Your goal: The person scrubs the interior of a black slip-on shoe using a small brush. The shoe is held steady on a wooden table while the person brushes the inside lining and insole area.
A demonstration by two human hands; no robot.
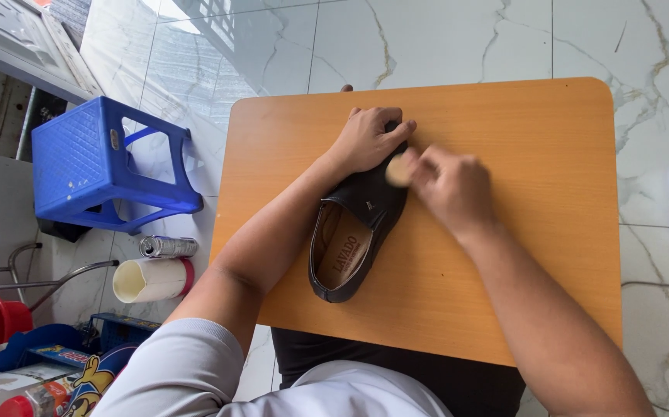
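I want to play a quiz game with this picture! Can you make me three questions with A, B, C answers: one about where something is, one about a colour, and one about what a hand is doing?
1. Where does the black shoe lie?
A. on the orange table
B. on the blue stool
C. on the floor

2. What colour is the plastic stool beside the table?
A. red
B. blue
C. green

3. What is the left hand doing?
A. hanging in the air
B. resting on the toe of the shoe
C. holding a phone

Answers:
1. A, the shoe lies on the orange tabletop.
2. B, the stool on the floor is blue.
3. B, the left hand presses on the shoe's toe, while the right hand holds a small pale round thing against the shoe.
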